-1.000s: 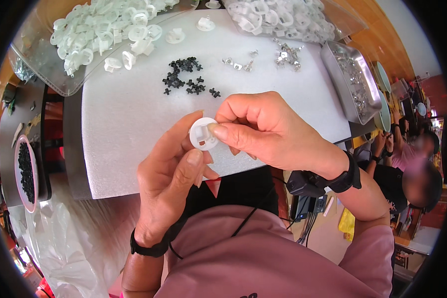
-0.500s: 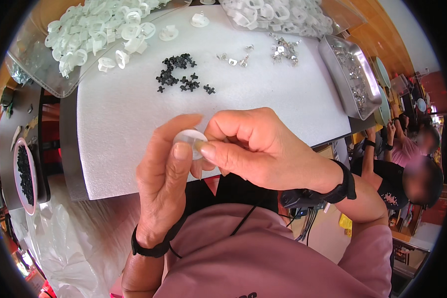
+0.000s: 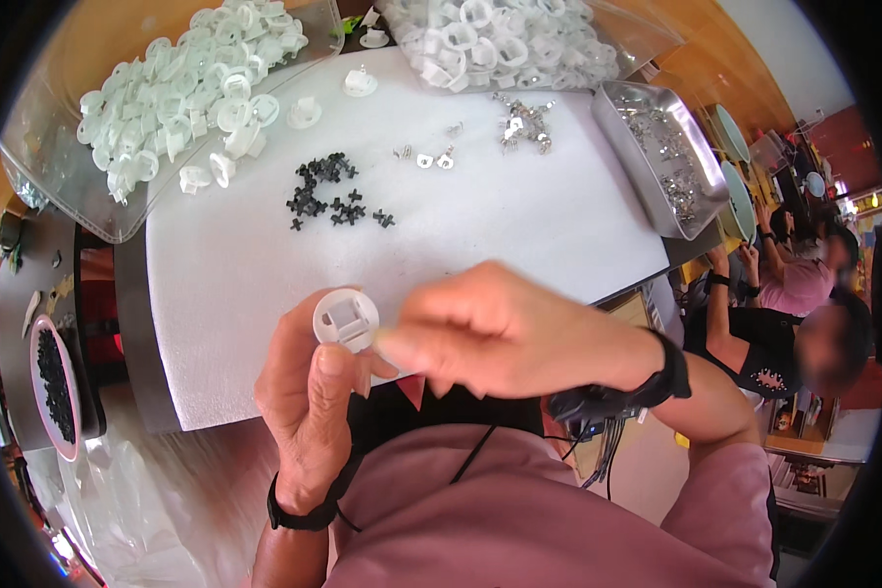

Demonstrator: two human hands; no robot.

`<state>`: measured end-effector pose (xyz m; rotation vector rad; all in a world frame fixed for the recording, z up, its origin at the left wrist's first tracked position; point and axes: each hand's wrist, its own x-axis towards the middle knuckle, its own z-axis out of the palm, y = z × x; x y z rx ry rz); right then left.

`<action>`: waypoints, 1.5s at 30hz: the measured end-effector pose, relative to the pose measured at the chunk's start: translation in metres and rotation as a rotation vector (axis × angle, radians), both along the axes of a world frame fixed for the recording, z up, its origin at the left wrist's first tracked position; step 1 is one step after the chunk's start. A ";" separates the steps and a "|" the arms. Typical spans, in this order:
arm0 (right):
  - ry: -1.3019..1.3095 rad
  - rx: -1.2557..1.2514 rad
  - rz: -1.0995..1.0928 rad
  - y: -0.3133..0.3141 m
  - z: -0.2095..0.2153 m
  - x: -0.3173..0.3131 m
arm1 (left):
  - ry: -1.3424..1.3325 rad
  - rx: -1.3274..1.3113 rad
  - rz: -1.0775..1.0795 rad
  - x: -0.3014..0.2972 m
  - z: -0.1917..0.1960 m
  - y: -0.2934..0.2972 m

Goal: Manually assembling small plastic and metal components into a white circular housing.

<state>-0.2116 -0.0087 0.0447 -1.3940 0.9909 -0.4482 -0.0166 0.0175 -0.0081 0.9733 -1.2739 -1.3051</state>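
Between the thumb and fingers of my left hand (image 3: 309, 387) is a round white plastic part (image 3: 347, 316), its face with a rectangular recess turned up toward me. Close by its right side is my right hand (image 3: 480, 333), slightly blurred, with thumb and fingers pinched together. Whatever those fingertips may hold is hidden. Beyond my hands, small black cross-shaped pieces (image 3: 309, 201) lie in a loose cluster on the white foam sheet (image 3: 519, 225). Farther right on the sheet are small shiny metal clips (image 3: 526, 125), some in a pile and several scattered.
Clear bins of white parts stand at the far left (image 3: 181, 108) and far middle (image 3: 490, 39). A metal tray (image 3: 691, 167) of small metal pieces is at the right. At left is a pink-rimmed dish (image 3: 41, 338) of black pieces. Other people (image 3: 755, 333) sit at right.
The white part has turned so its recessed face shows. My right hand has drawn slightly away from it, and both hands sit lower in view. The whole view has shifted.
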 end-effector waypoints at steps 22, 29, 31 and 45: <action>0.995 -0.819 -0.167 -0.085 -0.023 -0.033 | 0.023 0.053 -0.001 -0.002 0.003 -0.005; 0.940 -0.812 -0.132 -0.075 -0.012 -0.041 | 0.195 0.193 -0.023 -0.001 0.007 -0.008; 0.755 -0.663 -0.116 -0.062 -0.004 -0.042 | 0.198 0.226 -0.018 0.000 0.008 -0.008; 0.447 -0.706 0.032 -0.019 0.001 -0.025 | 0.113 0.223 -0.033 0.000 0.013 -0.007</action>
